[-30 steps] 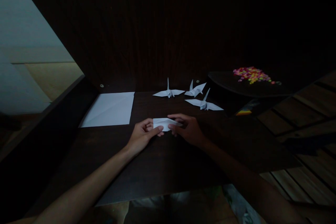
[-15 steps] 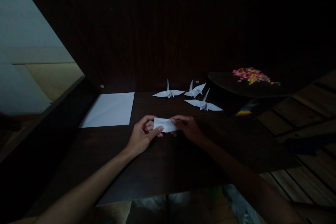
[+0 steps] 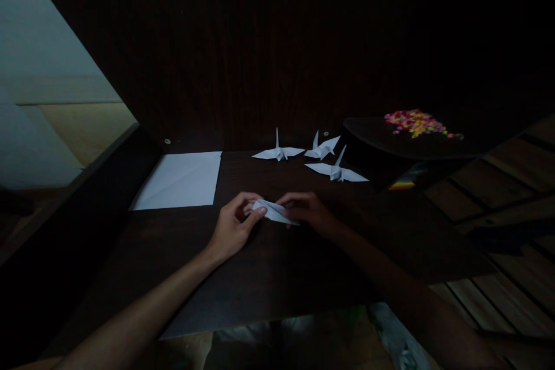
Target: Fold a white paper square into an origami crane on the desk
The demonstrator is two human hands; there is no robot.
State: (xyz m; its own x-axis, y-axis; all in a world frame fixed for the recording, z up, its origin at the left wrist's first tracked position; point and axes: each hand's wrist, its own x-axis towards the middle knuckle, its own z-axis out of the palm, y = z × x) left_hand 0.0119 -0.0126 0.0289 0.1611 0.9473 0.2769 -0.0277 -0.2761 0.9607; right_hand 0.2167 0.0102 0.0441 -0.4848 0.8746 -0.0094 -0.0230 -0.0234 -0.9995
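Observation:
A small folded piece of white paper point(image 3: 272, 211) is held between both hands above the dark table. My left hand point(image 3: 236, 221) pinches its left end, thumb on top and fingers beneath. At the right end, my right hand point(image 3: 310, 212) grips the paper; some of its fingers are in shadow or hidden. Beyond the hands stand three white origami cranes: one on the left point(image 3: 278, 153), one at the back right point(image 3: 322, 148) and one in front of it point(image 3: 336, 172).
White paper sheets point(image 3: 180, 179) lie on the dark table point(image 3: 225, 277) at left. A dark raised shelf point(image 3: 368, 136) at right bears a heap of small colourful pieces point(image 3: 416, 122). A tall dark panel point(image 3: 243, 58) closes off the back.
The folded paper has tilted, its right end now lower, and a diagonal edge shows across it. Both hands stay nearly in place, the right fingers shifted slightly.

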